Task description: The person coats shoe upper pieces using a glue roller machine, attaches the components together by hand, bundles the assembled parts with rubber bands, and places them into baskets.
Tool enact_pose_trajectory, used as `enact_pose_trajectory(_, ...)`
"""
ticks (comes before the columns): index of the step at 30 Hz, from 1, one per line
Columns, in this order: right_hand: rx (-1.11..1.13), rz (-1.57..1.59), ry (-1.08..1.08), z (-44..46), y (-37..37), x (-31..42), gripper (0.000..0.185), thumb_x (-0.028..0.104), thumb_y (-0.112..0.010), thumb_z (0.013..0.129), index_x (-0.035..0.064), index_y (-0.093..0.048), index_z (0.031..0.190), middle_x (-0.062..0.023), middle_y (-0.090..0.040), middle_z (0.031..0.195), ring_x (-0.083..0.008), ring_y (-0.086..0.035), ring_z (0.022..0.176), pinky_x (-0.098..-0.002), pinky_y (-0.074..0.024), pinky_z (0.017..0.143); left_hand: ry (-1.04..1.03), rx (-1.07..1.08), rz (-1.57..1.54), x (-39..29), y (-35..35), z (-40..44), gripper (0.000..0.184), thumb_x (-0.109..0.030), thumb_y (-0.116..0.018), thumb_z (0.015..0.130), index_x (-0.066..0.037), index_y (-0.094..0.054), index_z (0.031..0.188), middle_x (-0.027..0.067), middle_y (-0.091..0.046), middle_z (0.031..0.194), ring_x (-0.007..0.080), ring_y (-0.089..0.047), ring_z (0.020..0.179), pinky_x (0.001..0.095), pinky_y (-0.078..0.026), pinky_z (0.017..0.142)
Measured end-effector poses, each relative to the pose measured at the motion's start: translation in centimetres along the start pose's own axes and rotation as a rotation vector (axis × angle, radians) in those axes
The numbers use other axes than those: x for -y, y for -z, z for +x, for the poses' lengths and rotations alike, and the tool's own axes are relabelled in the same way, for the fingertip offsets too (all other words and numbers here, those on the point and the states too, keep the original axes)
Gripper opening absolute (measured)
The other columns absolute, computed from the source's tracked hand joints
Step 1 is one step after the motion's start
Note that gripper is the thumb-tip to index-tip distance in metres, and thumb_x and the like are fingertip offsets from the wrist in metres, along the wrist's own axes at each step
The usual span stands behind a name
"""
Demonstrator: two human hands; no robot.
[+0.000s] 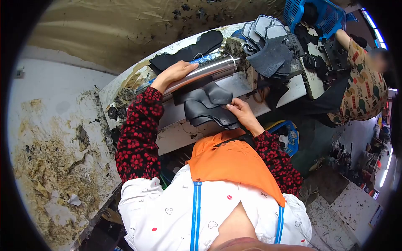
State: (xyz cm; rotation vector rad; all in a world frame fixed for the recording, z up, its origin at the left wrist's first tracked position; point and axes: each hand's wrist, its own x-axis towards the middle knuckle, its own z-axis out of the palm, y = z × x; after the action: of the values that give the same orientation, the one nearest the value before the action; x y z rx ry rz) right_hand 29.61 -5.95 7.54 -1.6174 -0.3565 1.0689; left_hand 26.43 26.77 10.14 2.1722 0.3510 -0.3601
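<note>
My left hand (179, 71) lies with fingers stretched out over the shiny metal roller (205, 74) of a bench machine. Several black leather pieces (209, 109) with curved edges hang overlapping at the front of the machine. Their right end is pinched between the thumb and fingers of my right hand (241, 112). Behind the roller, a black sheet piece (188, 52) rests on the bench. What lies under my left fingertips is hidden.
A pile of grey and black cut pieces (268, 46) stands right of the roller. Beyond are a blue basket (316, 16) and another person in a patterned top (364, 79). A blue-rimmed bin (295, 142) sits below the bench. A stained white surface (58, 146) is at left.
</note>
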Motion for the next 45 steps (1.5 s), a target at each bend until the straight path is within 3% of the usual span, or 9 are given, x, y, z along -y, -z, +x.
enact_pose_trajectory(7,0.398,-0.18,-0.242,-1.3,0.7,1.0,0.025,0.009,-0.064,0.083,-0.0021,-0.063,0.106,-0.0014,-0.063,0.089,-0.0102,-0.052,0.077,-0.0223,-0.0439,0.07,0.046,-0.034,-0.045,2.3,0.4,1.0,0.036,-0.029,-0.053,0.092,0.0,-0.056,0.114,0.0176,-0.065,0.108,0.0288,-0.061,0.096,0.0368,-0.046,0.083)
enact_pose_trajectory(11,0.534,-0.28,-0.114,-2.0,0.1,3.1,0.034,0.006,-0.064,0.081,-0.0016,-0.061,0.113,-0.0042,-0.065,0.097,-0.0159,-0.057,0.081,-0.0246,-0.0454,0.074,-0.172,-0.381,0.008,5.9,-1.1,2.4,0.032,-0.025,-0.053,0.092,-0.002,-0.05,0.113,0.0184,-0.067,0.098,0.0316,-0.064,0.088,0.0399,-0.048,0.075)
enact_pose_trajectory(16,0.479,-0.569,0.418,-3.0,0.1,4.5,0.032,0.005,-0.063,0.081,0.0008,-0.061,0.113,-0.0061,-0.064,0.098,-0.0217,-0.059,0.081,-0.028,-0.0468,0.073,-0.157,-0.537,0.529,-2.7,-0.6,-0.4,0.023,-0.026,-0.052,0.094,-0.006,-0.047,0.104,0.0177,-0.066,0.081,0.0359,-0.065,0.074,0.0455,-0.049,0.065)
enact_pose_trajectory(21,0.432,-0.795,0.527,-4.6,-0.1,7.4,0.028,0.005,-0.061,0.082,0.0024,-0.062,0.11,-0.0084,-0.061,0.095,-0.0275,-0.059,0.08,-0.033,-0.0473,0.071,-0.207,-0.679,0.637,-1.0,-0.8,1.4,0.02,-0.028,-0.05,0.094,-0.009,-0.044,0.096,0.0161,-0.065,0.069,0.0396,-0.064,0.062,0.0488,-0.048,0.055)
enact_pose_trajectory(26,0.399,-0.805,0.497,-5.9,0.1,6.8,0.026,0.006,-0.06,0.083,0.004,-0.063,0.109,-0.0086,-0.058,0.089,-0.0283,-0.057,0.076,-0.0349,-0.0465,0.068,-0.372,-0.594,0.801,0.3,1.4,6.8,0.021,-0.031,-0.05,0.094,-0.011,-0.044,0.095,0.0144,-0.066,0.067,0.0386,-0.064,0.06,0.0472,-0.048,0.05)
enact_pose_trajectory(34,0.381,-0.794,0.458,-8.0,1.0,6.2,0.027,0.005,-0.058,0.083,0.0061,-0.063,0.109,-0.0078,-0.058,0.092,-0.027,-0.058,0.076,-0.0333,-0.0466,0.068,-0.25,-0.748,0.93,-0.3,7.3,9.6,0.021,-0.031,-0.051,0.094,-0.011,-0.044,0.096,0.012,-0.066,0.067,0.0356,-0.064,0.06,0.0442,-0.047,0.048)
enact_pose_trajectory(38,0.389,-0.871,0.474,-7.6,0.7,8.0,0.026,0.005,-0.057,0.083,0.0076,-0.063,0.108,-0.0085,-0.057,0.095,-0.0277,-0.058,0.078,-0.0336,-0.0472,0.069,-0.761,-0.845,0.865,-10.3,9.9,3.4,0.017,-0.021,-0.063,0.088,-0.011,-0.05,0.094,0.0065,-0.059,0.06,0.0281,-0.057,0.049,0.0353,-0.042,0.047)
enact_pose_trajectory(41,0.478,-0.98,0.457,-7.6,0.2,9.7,0.023,0.009,-0.055,0.085,0.0094,-0.064,0.106,-0.0103,-0.056,0.098,-0.0305,-0.059,0.081,-0.0363,-0.0483,0.072,-0.773,-0.791,0.614,-14.4,8.7,-2.0,0.014,-0.013,-0.063,0.088,-0.009,-0.054,0.097,0.0045,-0.055,0.06,0.0221,-0.049,0.047,0.0314,-0.039,0.048)
enact_pose_trajectory(45,0.464,-0.64,0.656,-5.8,1.3,8.9,0.027,0.002,-0.06,0.08,0.0071,-0.068,0.105,-0.0101,-0.055,0.114,-0.0265,-0.059,0.083,-0.0307,-0.0467,0.074,-0.603,-0.619,0.056,-15.6,6.2,-8.6,0.012,-0.007,-0.057,0.091,-0.006,-0.054,0.102,0.001,-0.052,0.069,0.0113,-0.042,0.056,0.0247,-0.036,0.054)
